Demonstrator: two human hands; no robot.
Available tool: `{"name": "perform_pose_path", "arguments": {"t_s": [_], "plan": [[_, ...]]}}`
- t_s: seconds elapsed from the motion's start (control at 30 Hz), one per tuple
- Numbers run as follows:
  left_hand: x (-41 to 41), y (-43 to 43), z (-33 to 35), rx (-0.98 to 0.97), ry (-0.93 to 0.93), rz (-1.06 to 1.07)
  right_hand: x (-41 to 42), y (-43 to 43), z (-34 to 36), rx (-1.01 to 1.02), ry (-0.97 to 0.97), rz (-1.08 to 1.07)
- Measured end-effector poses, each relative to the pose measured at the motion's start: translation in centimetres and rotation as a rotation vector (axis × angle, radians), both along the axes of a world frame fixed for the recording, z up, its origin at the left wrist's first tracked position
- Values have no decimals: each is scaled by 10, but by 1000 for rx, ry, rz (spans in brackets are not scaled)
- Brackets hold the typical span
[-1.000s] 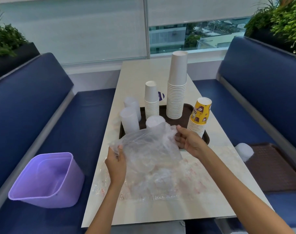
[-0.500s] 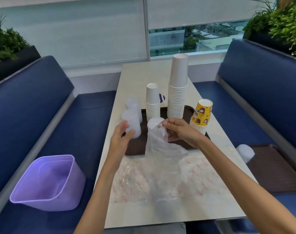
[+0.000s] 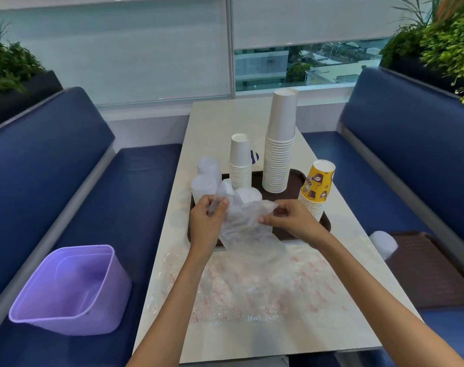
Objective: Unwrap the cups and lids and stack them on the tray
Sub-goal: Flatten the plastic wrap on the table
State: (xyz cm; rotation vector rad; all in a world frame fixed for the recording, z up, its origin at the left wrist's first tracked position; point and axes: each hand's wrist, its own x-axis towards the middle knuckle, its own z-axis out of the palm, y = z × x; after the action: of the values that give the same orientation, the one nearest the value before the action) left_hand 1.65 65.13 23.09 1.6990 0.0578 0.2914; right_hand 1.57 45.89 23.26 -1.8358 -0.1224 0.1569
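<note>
Before the lid stacks [image 3: 202, 187], clear wrapper [image 3: 242, 225], purple bin [image 3: 66, 290] on bench [image 3: 53, 165]

Upturned cup stacks [image 3: 278, 160] fill brown tray [image 3: 295, 181]; wrapper [image 3: 241, 223] seemingly empty.

**Both hands pinch, arms stretched forward**

The left hand [image 3: 205, 223] shows its back to the camera, thumb and fingers [image 3: 220, 205] curled onto the left edge of a thin clear plastic wrapper [image 3: 245, 229]. The right hand [image 3: 291, 221], knuckles up, pinches the wrapper's right side. Both bare forearms reach forward from the bottom of the view, drawing closer together towards the hands.
</note>
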Motion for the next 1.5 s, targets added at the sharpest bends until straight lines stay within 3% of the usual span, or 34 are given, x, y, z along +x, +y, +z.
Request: {"name": "perform_pose_path", "arguments": {"t_s": [0.1, 0.23, 0.33, 0.4, 0.53, 0.7, 0.87, 1.1, 1.37, 1.5], "plan": [[1, -2, -1, -9, -2, 87, 2, -3, -8, 75, -16, -108], [3, 1, 1, -187, 51, 181, 1, -10, -10, 164, 16, -129], [9, 8, -1, -276, 142, 87, 2, -17, -14, 192, 70, -91], [12, 11, -2, -233, 166, 21, 2, -19, -16, 196, 98, -63], [15, 11, 5, -181, 95, 8, 1, -21, -20, 197, 136, -49], [19, 4, 16, -331, -22, 38, -6, -26, -22, 175, 318, 49], [17, -8, 12, -164, -101, 31, -9, -22, -15, 342, 419, -13], [15, -19, 12, -21, -204, 112, 10, -9, -10, 179, 278, -285], [16, -14, 4, 83, -143, 261, 8, -7, -5, 336, -73, -417], [16, -11, -1, 2, -24, 235, 5, -3, 0, 385, -155, -455]]}}
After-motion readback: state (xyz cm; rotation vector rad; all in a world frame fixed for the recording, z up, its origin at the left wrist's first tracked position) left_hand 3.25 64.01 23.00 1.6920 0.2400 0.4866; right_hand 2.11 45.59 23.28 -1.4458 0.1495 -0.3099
